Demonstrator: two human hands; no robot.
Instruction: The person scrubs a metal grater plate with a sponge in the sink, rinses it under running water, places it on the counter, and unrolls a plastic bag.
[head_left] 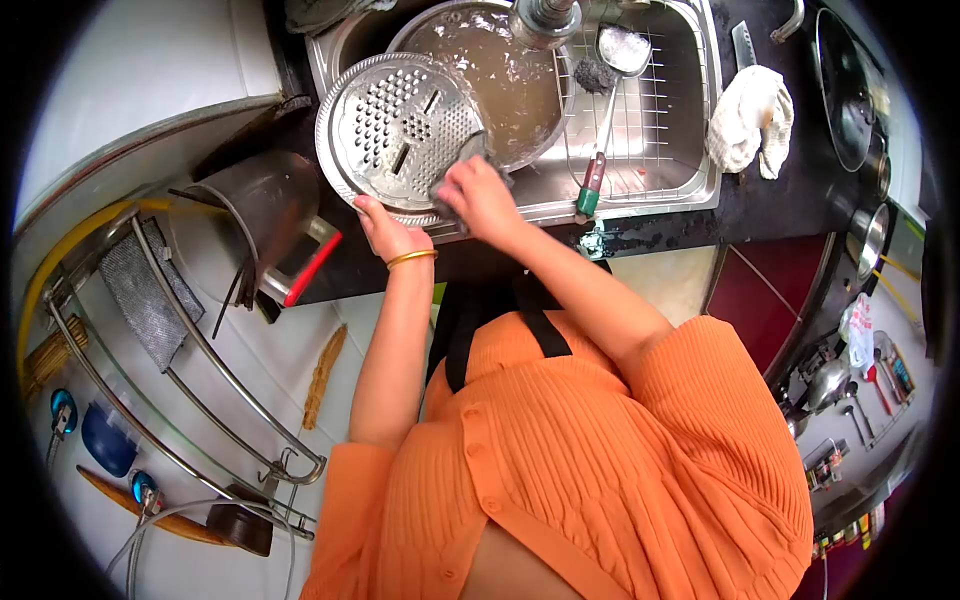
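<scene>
A round metal grater plate [405, 135], with rows of holes and two slots, is tilted over the left edge of the sink. My left hand [395, 235], with a gold bangle at the wrist, grips its near rim; the thumb shows on top and the other fingers are hidden beneath. My right hand [482, 200] is closed on a dark grey scrubbing cloth [478, 150], pressed against the plate's right side. Behind the plate, a large metal basin [500, 80] of cloudy water stands in the sink under the faucet [545, 18].
A ladle [623, 50] with a green-ended handle and a dark scouring pad [594, 76] lie on the wire rack [655, 130] in the sink [705, 150]. A white cloth [745, 120] and a knife [742, 45] lie right. A red-handled pot [265, 215] stands left.
</scene>
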